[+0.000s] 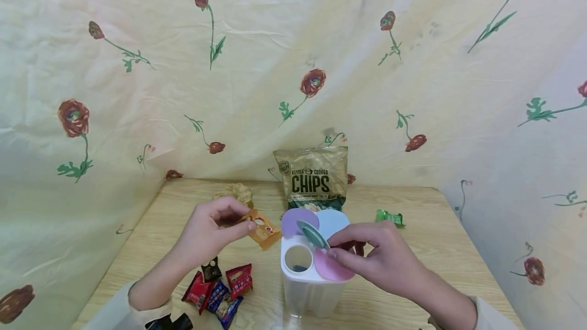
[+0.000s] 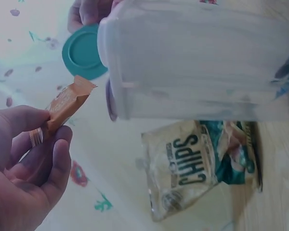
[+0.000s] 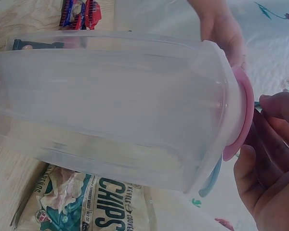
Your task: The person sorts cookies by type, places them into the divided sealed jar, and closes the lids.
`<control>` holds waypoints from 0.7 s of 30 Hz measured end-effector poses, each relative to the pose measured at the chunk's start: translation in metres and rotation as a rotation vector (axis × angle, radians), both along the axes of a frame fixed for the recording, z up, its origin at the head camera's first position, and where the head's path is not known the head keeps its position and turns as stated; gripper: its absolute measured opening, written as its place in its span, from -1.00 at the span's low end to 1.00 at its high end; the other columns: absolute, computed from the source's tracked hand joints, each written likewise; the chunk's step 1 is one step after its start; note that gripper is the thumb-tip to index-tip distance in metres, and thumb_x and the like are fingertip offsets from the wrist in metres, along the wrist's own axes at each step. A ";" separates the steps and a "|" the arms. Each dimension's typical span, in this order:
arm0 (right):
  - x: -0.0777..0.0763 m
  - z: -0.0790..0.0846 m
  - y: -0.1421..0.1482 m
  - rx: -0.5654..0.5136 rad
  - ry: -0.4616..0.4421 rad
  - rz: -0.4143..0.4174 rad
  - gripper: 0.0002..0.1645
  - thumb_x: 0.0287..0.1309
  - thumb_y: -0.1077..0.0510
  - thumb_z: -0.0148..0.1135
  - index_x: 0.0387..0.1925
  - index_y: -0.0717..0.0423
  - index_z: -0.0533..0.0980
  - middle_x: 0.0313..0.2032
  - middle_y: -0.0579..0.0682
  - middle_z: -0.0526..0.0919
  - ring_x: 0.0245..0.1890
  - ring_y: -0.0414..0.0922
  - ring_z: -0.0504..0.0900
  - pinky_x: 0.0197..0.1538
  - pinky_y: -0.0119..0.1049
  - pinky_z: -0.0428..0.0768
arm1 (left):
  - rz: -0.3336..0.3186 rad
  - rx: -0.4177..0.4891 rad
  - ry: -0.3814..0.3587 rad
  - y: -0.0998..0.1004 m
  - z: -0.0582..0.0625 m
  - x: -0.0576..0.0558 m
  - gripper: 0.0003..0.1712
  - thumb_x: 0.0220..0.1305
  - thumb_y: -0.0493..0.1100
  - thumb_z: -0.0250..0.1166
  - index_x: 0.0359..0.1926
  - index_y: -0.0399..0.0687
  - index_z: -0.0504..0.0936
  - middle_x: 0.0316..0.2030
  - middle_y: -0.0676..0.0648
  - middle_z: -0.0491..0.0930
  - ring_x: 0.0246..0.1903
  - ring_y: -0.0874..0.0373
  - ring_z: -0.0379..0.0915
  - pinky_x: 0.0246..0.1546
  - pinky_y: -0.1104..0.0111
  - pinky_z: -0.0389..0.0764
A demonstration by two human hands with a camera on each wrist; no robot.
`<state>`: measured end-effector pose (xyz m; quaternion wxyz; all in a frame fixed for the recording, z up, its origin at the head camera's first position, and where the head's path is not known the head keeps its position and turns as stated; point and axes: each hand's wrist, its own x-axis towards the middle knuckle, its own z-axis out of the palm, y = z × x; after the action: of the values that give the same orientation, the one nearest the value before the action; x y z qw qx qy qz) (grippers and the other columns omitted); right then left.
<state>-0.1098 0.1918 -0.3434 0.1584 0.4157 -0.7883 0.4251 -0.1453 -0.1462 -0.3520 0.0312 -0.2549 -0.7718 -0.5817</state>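
A tall translucent container (image 1: pixel 308 294) stands upright on the table, with round purple, blue and pink lids and one uncovered round opening at its front left. Through that opening something dark shows at the bottom. The right hand (image 1: pixel 378 253) pinches the green lid (image 1: pixel 314 234), holding it tilted above the container top. Left of the container, the left hand (image 1: pixel 208 230) pinches a small orange snack packet (image 1: pixel 263 230) by one end between thumb and fingers. In the left wrist view the packet (image 2: pixel 62 106) is near the green lid (image 2: pixel 83 52), apart from it.
Several small red, blue and black snack packets (image 1: pixel 223 303) lie at the front left. Behind the container stands a chips bag (image 1: pixel 316 174). A green wrapped snack (image 1: pixel 390 218) lies at the right; a tan scrunchie-like thing (image 1: pixel 239 192) sits at the back left, partly hidden.
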 end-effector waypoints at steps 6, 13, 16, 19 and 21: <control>0.000 0.000 0.000 -0.004 -0.009 0.001 -0.67 0.07 0.40 0.49 -0.21 -0.06 0.75 -0.38 -0.25 0.77 -0.45 -0.37 0.64 -0.45 -0.54 0.55 | -0.057 0.086 0.082 0.012 0.009 0.010 -0.86 0.22 -0.38 0.46 -0.23 -0.10 0.73 -0.27 -0.12 0.73 -0.38 0.14 0.66 -0.41 0.27 0.73; 0.001 0.002 0.000 0.015 -0.070 -0.029 -0.69 0.09 0.36 0.50 -0.22 -0.11 0.75 -0.38 -0.33 0.75 -0.46 -0.38 0.64 -0.45 -0.52 0.56 | -0.106 0.072 0.014 0.023 0.011 0.016 -0.89 0.24 -0.34 0.46 -0.26 -0.07 0.72 -0.20 -0.12 0.75 -0.35 0.13 0.69 -0.40 0.27 0.74; 0.001 0.003 -0.001 0.014 -0.069 -0.030 -0.69 0.10 0.37 0.49 -0.23 -0.11 0.75 -0.39 -0.33 0.75 -0.47 -0.38 0.64 -0.45 -0.52 0.56 | -0.114 0.034 -0.030 0.027 0.010 0.015 -0.90 0.24 -0.30 0.47 -0.26 -0.03 0.72 -0.22 -0.07 0.75 -0.34 0.12 0.70 -0.35 0.27 0.75; 0.001 0.002 -0.001 0.009 -0.052 -0.024 -0.68 0.09 0.38 0.49 -0.23 -0.10 0.75 -0.39 -0.31 0.75 -0.47 -0.38 0.63 -0.45 -0.52 0.56 | -0.116 -0.019 -0.052 0.031 0.009 0.015 -0.88 0.24 -0.26 0.47 -0.23 0.01 0.72 -0.26 -0.02 0.77 -0.32 0.13 0.70 -0.31 0.29 0.74; 0.001 0.002 -0.001 0.014 -0.062 -0.030 -0.68 0.09 0.37 0.49 -0.23 -0.11 0.75 -0.39 -0.33 0.75 -0.47 -0.39 0.63 -0.45 -0.52 0.56 | -0.116 -0.053 -0.057 0.033 0.009 0.016 -0.85 0.25 -0.25 0.47 -0.17 0.01 0.74 -0.27 0.02 0.77 -0.30 0.15 0.70 -0.28 0.30 0.74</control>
<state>-0.1086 0.1912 -0.3411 0.1371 0.3917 -0.8019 0.4297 -0.1294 -0.1128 -0.3432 -0.0315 -0.2832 -0.7714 -0.5690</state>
